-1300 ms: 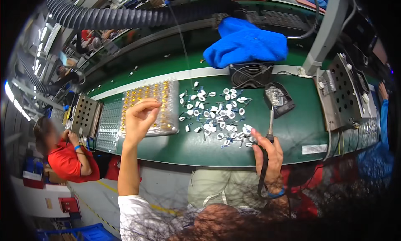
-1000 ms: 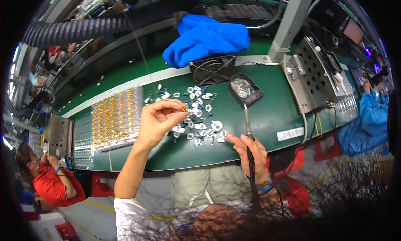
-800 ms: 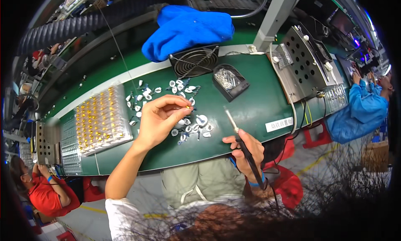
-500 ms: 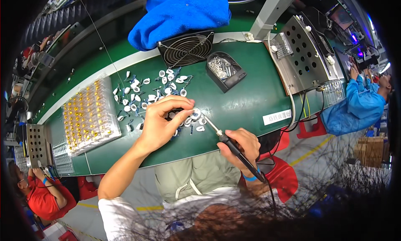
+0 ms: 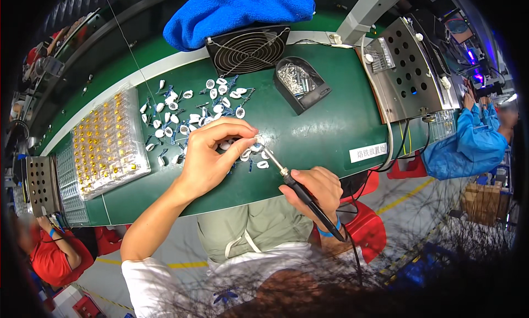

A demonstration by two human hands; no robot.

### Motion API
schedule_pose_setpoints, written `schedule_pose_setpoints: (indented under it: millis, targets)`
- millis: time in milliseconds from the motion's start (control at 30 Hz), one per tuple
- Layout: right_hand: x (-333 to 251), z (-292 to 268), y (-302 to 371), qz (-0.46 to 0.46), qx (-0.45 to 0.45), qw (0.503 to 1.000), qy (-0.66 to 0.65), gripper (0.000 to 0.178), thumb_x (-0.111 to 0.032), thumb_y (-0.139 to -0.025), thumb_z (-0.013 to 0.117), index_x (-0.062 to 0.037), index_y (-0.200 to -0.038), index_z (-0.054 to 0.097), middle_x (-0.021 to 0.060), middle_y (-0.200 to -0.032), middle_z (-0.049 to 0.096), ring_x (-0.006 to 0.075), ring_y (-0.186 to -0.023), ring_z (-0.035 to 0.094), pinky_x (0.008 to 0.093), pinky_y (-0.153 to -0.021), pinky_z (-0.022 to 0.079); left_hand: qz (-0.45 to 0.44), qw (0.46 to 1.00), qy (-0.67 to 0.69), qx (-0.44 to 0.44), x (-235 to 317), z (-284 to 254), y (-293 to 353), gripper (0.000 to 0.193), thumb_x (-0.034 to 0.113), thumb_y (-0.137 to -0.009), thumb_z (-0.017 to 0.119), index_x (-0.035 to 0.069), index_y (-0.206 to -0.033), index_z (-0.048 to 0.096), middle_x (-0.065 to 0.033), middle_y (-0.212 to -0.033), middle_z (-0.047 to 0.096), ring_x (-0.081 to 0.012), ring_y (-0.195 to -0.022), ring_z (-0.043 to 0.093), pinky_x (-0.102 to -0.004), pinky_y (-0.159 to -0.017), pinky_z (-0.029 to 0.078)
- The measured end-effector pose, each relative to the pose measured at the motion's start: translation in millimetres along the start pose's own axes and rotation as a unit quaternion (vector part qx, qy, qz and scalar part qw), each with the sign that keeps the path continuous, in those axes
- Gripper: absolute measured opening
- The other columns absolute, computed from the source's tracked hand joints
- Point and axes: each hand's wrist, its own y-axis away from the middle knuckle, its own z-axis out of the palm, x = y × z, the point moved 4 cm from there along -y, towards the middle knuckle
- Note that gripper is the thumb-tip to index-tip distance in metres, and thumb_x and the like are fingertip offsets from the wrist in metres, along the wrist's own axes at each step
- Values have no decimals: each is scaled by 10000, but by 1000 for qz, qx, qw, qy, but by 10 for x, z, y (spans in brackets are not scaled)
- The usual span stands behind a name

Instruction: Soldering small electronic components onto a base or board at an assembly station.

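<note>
Right hand (image 5: 317,191): wrapped around the dark handle of a soldering iron (image 5: 305,197), thumb along its upper side.
Left hand (image 5: 212,155): thumb and forefinger brought into a narrow pinch; whatever sits between them is too small to make out.
White piece (image 5: 257,147): lies right at the left fingertips, by the iron's tip; whether it is gripped or only touched, I cannot tell.
Iron's place: above the green bench (image 5: 330,130), near its front edge, between the 2 hands.
Tip risk: a slip leftward could bring the metal onto the left fingertips, because they sit just beside it; if hot, it could burn them.
Pinch risk: the white piece could turn or skid if the tip presses harder than the fingers steady it.
Cable (image 5: 355,252): trails from the handle's rear past the bench edge; a snag there could jerk the tip off its spot.
Loose white pieces (image 5: 194,118): crowd the left hand, so a sideways sweep could scatter them.
Iron's direction: tip points left and away from the person, rear end toward their right side.
Long axis: a slant from upper left to lower right; its steepness over the bench cannot be judged.
</note>
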Motion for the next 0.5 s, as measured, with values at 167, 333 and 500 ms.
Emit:
schedule_pose_setpoints:
  millis: [167,333,500]
  targets:
    - [-3,-1,-4,-7,3,1000,4,401,-114,-694,924,8,-1009,708,133,-775,715,267,-601,664,343,-565,516,-3,1000,-1,0,-3,8,-3,117,-62,-911,729,-27,-1022,731,-131,-1090,720,-208,-1018,720,-293,-871,594]
    - [4,-2,-2,-10,0,1000,4,403,-114,-701,922,10,-1017,705,134,-777,714,268,-601,665,344,-561,514,-1,1000,-4,-5,1,1,-1,106,-61,-912,727,-35,-1015,731,-132,-1092,716,-214,-1017,727,-301,-884,601]
    - [8,-2,7,-9,-3,1000,-3,413,-123,-715,920,9,-1039,699,135,-773,709,269,-597,661,340,-551,510,-1,1000,-5,-5,-3,1,2,102,-63,-913,725,-39,-1012,730,-132,-1088,717,-218,-1021,729,-301,-880,604]
